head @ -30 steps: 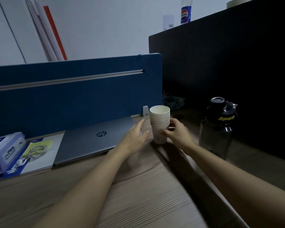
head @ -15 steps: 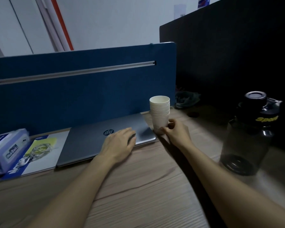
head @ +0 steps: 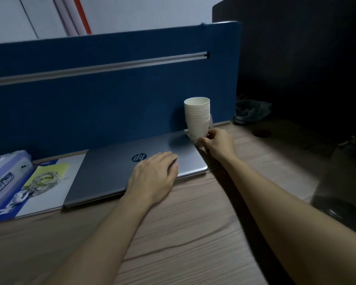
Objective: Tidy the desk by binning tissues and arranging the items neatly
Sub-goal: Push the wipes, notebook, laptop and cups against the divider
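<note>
The wood-grain desk carries all items and is bounded at the rear by a blue partition panel fitted with a horizontal metal rail. A closed grey laptop lies flat against the foot of the panel, lid logo facing up. To its left, a printed booklet lies flat and bears a coiled white cable; a pack of wipes sits at the far left edge of the view. At the right edge, a dark water bottle stands on the desk (only partly in frame). A stack of white paper cups stands upright at the rear right corner of the laptop, close to the panel. A dark crumpled cloth lies behind the end of the panel. The left hand rests palm-down on the near right area of the laptop lid, fingers loosely together and flat, gripping nothing. The right hand pinches the base of the cup stack between thumb and fingers.
</note>
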